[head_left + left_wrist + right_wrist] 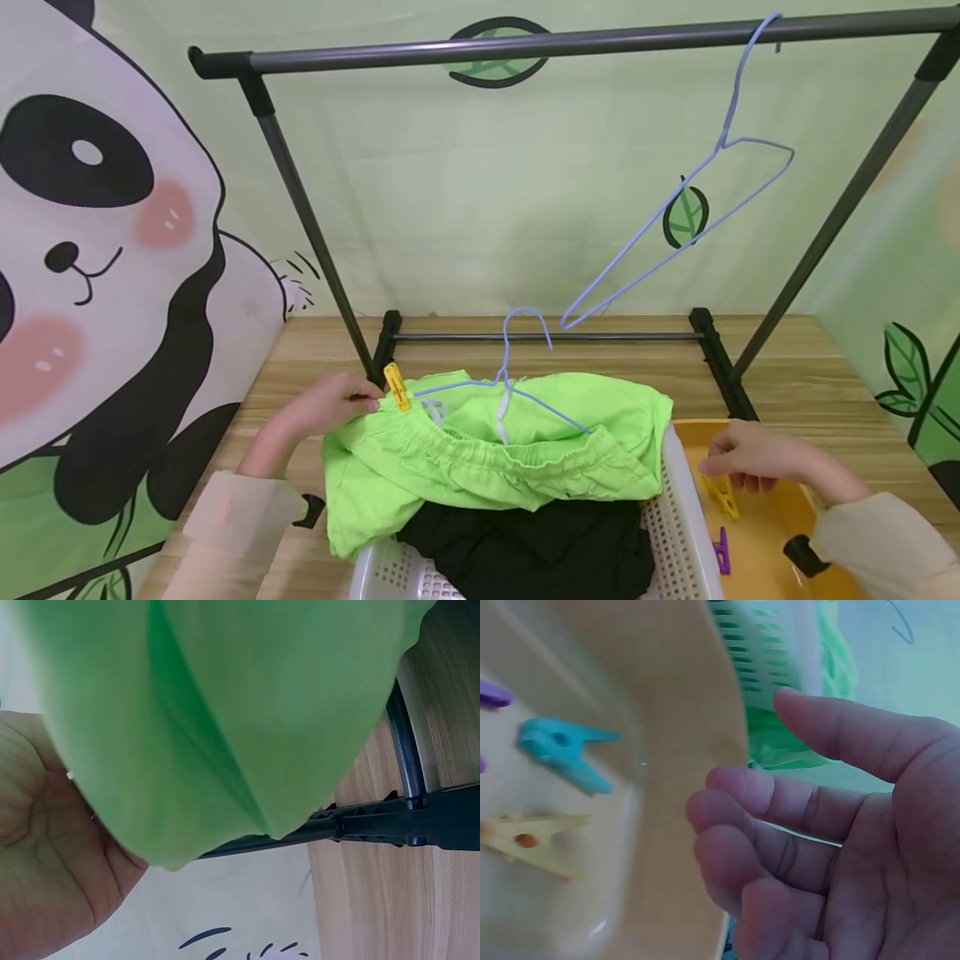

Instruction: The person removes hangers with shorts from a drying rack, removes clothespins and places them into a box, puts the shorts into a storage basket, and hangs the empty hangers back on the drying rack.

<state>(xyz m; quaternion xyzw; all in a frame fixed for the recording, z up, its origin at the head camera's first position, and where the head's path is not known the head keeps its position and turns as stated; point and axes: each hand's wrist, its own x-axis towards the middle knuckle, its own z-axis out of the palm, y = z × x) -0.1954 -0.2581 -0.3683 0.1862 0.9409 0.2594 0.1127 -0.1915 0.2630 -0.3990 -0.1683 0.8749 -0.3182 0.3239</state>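
Bright green shorts (480,467) with a gathered waistband lie over a white basket, a blue hanger (506,358) set inside the waist. A yellow clothespin (397,387) clamps the waistband's left end onto the hanger. Beside that clothespin, my left hand (326,406) pinches the edge of the shorts; in the left wrist view the green cloth (225,735) hides its fingertips. My right hand (761,457) hovers over an orange bin (780,533), fingers loosely bent and holding nothing. Below it in the bin are a yellow clothespin (532,838), a teal clothespin (562,750) and purple ones (493,695).
Black cloth (532,546) lies in the white perforated basket (678,517) under the shorts. Behind stands a dark metal clothes rack (480,48), with a second blue hanger (675,192) hooked on its bar at the right. A panda-print backdrop (112,208) closes off the left.
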